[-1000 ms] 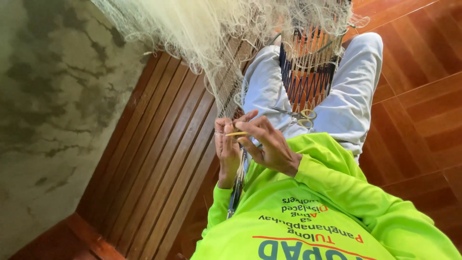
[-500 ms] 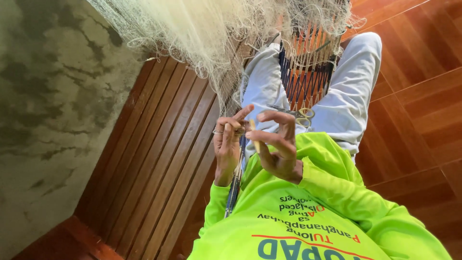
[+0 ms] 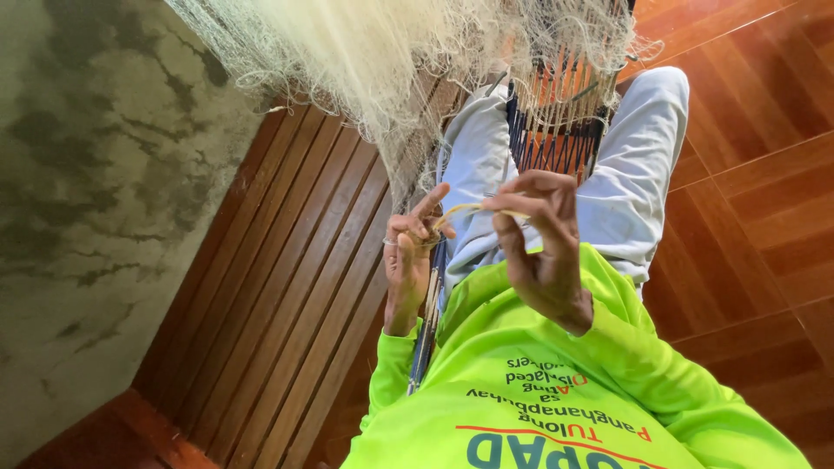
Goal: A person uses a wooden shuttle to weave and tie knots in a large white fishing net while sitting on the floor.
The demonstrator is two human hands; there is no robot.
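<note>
- While I watch, right hand [image 3: 547,252] pinches thin pale netting needle [image 3: 482,208], left hand [image 3: 408,260] grips fine whitish fishing net [image 3: 365,61] strands just beside it.
- Judgement: keep mesh taut, draw knot w/ steady pull.

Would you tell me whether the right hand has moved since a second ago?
Yes. The right hand has drawn back from the left hand, pulling away along the pale trouser leg.

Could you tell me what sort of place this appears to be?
Probably a home porch or veranda used for net mending: slatted wooden flooring, a stained concrete wall, and pale fishing net draped over the person's lap.
</note>
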